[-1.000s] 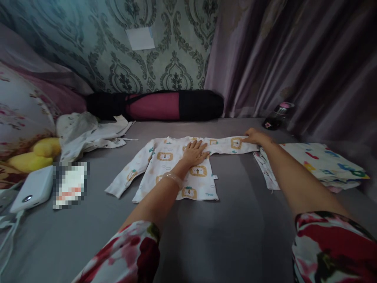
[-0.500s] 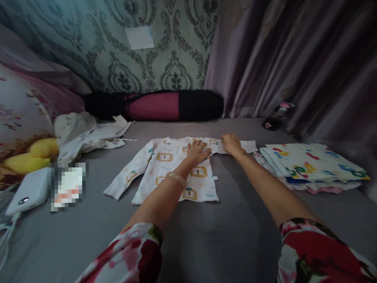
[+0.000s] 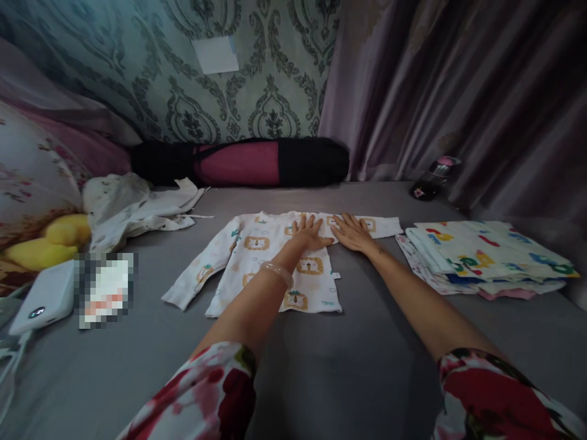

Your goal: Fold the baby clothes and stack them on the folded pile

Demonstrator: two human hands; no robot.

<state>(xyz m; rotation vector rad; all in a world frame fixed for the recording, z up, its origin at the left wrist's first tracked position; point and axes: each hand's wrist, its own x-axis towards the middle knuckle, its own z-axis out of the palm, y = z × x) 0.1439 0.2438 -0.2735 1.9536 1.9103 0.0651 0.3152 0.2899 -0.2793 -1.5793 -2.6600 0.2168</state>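
Observation:
A small white long-sleeved shirt [image 3: 275, 263] printed with tan lion faces lies spread on the grey sheet, its hem toward me. My left hand [image 3: 309, 232] rests flat on the upper right of its body, fingers spread, a pale bangle [image 3: 278, 272] round the wrist. Beside it, my right hand [image 3: 352, 232] lies flat with fingers stretched out where the right sleeve [image 3: 385, 227] joins the body. That sleeve points straight out to the right. The left sleeve [image 3: 197, 278] slants down toward the lower left.
A stack of folded clothes [image 3: 495, 253] lies at the right, a dark bottle [image 3: 433, 178] behind it. Along the wall stretches a black and maroon long bag [image 3: 243, 164]. Crumpled white cloth [image 3: 132, 208], a yellow plush [image 3: 50, 244] and a white power bank [image 3: 46, 298] with cable are at left.
My right hand has moved left along the right sleeve toward the shirt's body, its fingers going from curled to flat. My left hand stays almost in place, fingers still spread.

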